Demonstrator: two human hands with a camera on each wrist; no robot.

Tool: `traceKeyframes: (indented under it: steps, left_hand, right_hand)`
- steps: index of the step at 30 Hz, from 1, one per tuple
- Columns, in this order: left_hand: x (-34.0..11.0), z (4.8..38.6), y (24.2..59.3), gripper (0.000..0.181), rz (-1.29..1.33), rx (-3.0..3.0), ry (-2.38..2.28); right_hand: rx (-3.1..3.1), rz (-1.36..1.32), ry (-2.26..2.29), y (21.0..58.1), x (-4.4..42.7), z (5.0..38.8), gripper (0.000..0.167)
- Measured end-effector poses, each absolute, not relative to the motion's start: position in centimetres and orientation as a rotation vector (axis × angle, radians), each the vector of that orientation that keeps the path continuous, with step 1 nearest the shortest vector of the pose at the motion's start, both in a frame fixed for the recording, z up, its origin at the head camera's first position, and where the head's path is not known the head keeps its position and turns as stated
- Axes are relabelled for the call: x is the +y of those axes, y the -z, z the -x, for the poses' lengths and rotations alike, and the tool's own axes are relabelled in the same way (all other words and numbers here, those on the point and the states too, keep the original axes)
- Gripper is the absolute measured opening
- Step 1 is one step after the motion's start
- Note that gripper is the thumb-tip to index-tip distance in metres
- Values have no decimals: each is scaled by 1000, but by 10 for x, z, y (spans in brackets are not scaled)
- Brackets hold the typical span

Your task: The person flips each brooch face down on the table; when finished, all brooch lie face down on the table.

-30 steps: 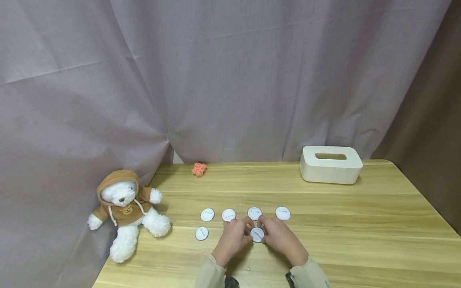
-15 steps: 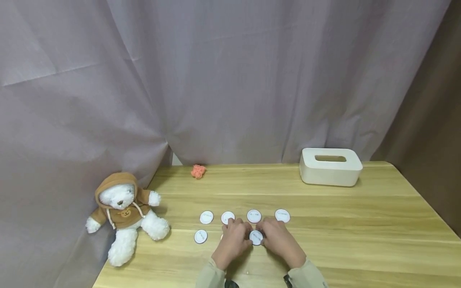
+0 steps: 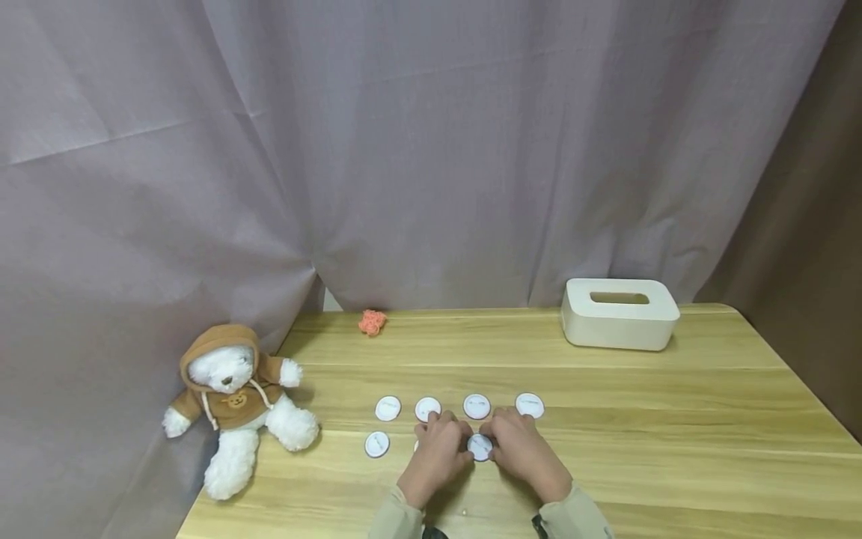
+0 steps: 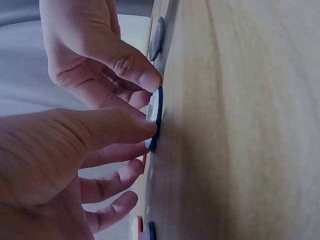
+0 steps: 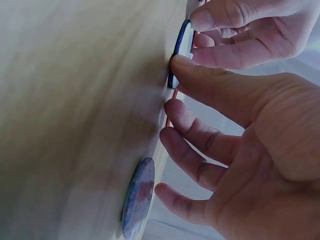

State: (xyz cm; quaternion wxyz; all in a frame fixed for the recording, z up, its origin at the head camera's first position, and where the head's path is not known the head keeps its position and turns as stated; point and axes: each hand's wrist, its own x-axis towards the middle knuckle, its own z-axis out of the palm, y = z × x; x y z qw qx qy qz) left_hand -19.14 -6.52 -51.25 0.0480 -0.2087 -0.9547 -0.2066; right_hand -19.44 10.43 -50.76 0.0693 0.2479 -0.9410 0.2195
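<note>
A round white pin-back button badge (image 3: 480, 448) lies near the front of the table, its metal pin facing up. My left hand (image 3: 440, 454) pinches its left edge and my right hand (image 3: 526, 452) pinches its right edge. In the left wrist view both thumbs press on the dark-rimmed badge (image 4: 154, 117), which sits low at the table surface. The right wrist view shows my right thumb on the same badge (image 5: 182, 47), its other fingers spread loosely. Another badge (image 3: 427, 409) lies just beyond my left fingers; one more is mostly hidden beneath that hand.
More badges lie pin-up in a back row, among them a left one (image 3: 387, 408), a middle one (image 3: 477, 406) and a right one (image 3: 530, 406). A front-left badge (image 3: 377, 444), teddy bear (image 3: 236, 404), coral flower-like piece (image 3: 372, 323) and cream tissue box (image 3: 619, 314) stand around.
Both hands stay on the same badge, with only slight finger shifts. The whole head view has tilted a little, so everything sits slightly lower in it.
</note>
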Motion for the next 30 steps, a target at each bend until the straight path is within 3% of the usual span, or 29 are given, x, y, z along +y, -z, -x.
traceKeyframes:
  steps: [8,13,25,30]
  left_hand:
    - [-64,191,512,21,637,-2888,645]
    - [-59,193,510,25,647,-2877,624]
    - [-29,197,505,48,775,-2904,515]
    - [-24,197,505,48,832,-2920,497]
  right_hand:
    - [-2852,-711,-717,503,112,193,27]
    - [-2865,-629,-789,498,121,192,16]
    - [-2942,-468,-807,487,153,185,24]
    - [-2951,-445,-805,487,158,184,33]
